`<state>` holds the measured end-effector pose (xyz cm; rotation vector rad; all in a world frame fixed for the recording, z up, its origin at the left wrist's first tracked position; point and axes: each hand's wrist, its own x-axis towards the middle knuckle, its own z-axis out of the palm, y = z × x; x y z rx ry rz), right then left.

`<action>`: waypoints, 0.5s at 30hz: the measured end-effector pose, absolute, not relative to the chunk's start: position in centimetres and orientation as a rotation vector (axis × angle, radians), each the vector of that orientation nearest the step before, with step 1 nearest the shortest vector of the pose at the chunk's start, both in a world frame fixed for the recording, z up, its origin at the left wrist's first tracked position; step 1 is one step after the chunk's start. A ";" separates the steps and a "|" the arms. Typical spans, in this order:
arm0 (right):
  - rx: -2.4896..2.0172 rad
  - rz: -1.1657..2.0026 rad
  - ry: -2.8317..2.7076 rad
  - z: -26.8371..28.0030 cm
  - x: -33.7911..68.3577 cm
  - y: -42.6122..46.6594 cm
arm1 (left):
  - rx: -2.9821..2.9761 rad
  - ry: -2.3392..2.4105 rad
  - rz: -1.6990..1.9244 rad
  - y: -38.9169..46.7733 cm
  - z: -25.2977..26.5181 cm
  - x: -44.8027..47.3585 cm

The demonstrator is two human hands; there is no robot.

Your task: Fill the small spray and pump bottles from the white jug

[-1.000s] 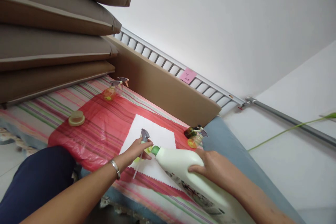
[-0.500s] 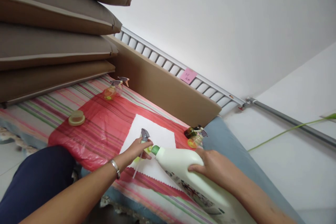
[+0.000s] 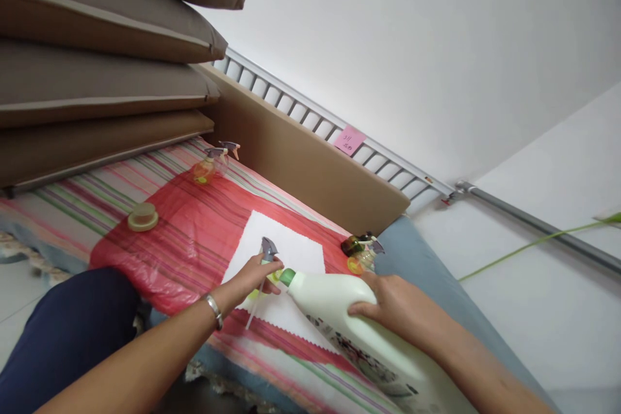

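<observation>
My left hand [image 3: 255, 277] is closed on a grey trigger spray head [image 3: 268, 248], and its pale dip tube [image 3: 251, 312] hangs down below my fingers. Yellow-green parts of a small bottle [image 3: 255, 294] show around that hand; most of it is hidden. My right hand [image 3: 388, 304] grips a large pale green jug [image 3: 334, 301] by its handle. The jug lies tilted toward the left, with its green spout [image 3: 287, 277] beside my left fingertips and the small bottle. Whether liquid flows cannot be made out. Underneath is a white cloth [image 3: 303, 249] with zigzag edges.
Spray bottles stand at the back left [image 3: 204, 171] and right [image 3: 361, 259]. A round pale container [image 3: 143, 217] sits on the red plastic sheet [image 3: 194, 233]. Stacked cushions [image 3: 107, 77] rise at left. A brown board [image 3: 305, 155] leans before the radiator [image 3: 272, 94].
Almost nothing differs. Both hands, the spray head and the tilted jug keep their places; the whole view has shifted very slightly.
</observation>
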<state>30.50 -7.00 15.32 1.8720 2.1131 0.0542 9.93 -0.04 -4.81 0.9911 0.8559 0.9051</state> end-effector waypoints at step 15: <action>1.869 0.043 2.111 15.6 30.3 -7.0 | 0.991 0.851 0.901 -0.1 -4.7 9.9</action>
